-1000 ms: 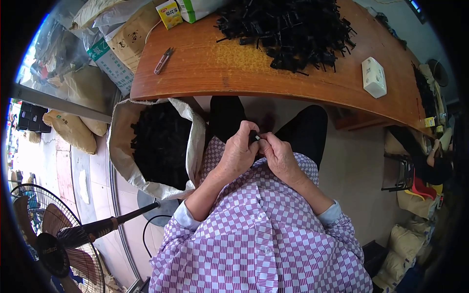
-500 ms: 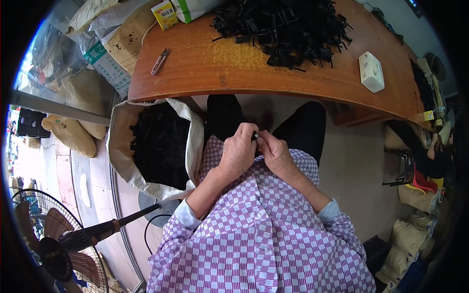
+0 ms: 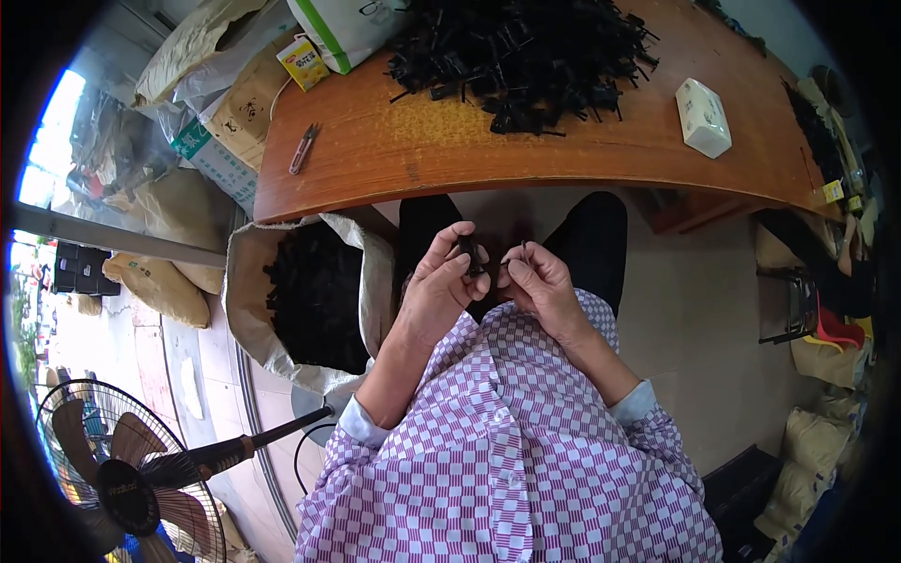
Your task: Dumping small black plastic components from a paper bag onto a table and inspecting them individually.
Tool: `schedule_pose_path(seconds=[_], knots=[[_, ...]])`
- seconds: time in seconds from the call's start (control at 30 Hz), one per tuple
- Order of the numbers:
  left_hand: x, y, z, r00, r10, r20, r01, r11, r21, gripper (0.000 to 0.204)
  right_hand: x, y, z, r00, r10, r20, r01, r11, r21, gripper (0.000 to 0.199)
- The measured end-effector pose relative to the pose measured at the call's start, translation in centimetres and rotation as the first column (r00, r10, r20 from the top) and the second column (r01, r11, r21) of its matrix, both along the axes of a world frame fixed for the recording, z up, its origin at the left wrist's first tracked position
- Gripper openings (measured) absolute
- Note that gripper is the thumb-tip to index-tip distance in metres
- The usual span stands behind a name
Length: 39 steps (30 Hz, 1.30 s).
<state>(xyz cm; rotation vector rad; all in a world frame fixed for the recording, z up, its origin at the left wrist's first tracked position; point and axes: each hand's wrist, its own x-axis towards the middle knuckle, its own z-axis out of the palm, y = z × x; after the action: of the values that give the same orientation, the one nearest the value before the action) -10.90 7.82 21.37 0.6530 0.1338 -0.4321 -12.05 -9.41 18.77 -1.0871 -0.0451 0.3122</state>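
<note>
Above my lap, my left hand [image 3: 437, 293] is closed on a small black plastic piece [image 3: 471, 255], pinched between thumb and fingers. A short gap to its right, my right hand [image 3: 548, 293] is pinched together at the fingertips. A thin dark bit shows at those fingertips, too small to name. Beyond both hands, a big heap of similar black plastic pieces [image 3: 526, 61] lies on the wooden table [image 3: 375, 159]. To the left of my left hand stands a white woven sack [image 3: 246, 314] holding many black pieces.
Small thread snips [image 3: 305, 148] lie on the table's left part, near a yellow carton [image 3: 302, 64]. A white tissue pack [image 3: 702, 117] rests on the right side. A standing fan [image 3: 131, 493] is at lower left. Paper sacks [image 3: 817, 446] stack at the right, near another person's arm.
My hands have moved apart from being together. The black piece now shows upright in my left fingers. The view has shifted slightly.
</note>
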Motion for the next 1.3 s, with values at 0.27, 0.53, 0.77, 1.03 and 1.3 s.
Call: schedule_pose_path(seconds=[0.27,0.53,0.77,1.03,1.3], knots=[[-0.7,-0.2,-1.1,0.968,-0.221,0.117,0.204,0.968,0.144,0.039,-0.1,-0.2,0.4,1.0,-0.018,-0.003,0.018,0.998,0.065,0.01],[-1.2,0.0,-1.0,0.929,-0.344,0.137,0.327,0.936,0.133,0.039,0.0,-1.3,-1.1,0.976,0.209,-0.057,-0.204,0.976,0.08,0.014],[-1.2,0.3,-1.3,0.837,-0.426,0.344,0.125,0.761,0.636,0.041,-0.1,-0.1,0.3,0.994,0.11,-0.013,-0.11,0.989,-0.096,0.017],[-1.9,0.2,-1.0,0.867,-0.331,0.373,-0.082,0.644,0.761,0.043,-0.6,1.0,2.4,0.997,0.082,-0.013,-0.082,0.947,-0.312,0.031],[-1.9,0.5,-2.0,0.849,-0.236,0.473,-0.223,0.652,0.725,0.04,-0.7,2.5,2.8,0.992,0.119,-0.045,-0.127,0.915,-0.384,0.04]])
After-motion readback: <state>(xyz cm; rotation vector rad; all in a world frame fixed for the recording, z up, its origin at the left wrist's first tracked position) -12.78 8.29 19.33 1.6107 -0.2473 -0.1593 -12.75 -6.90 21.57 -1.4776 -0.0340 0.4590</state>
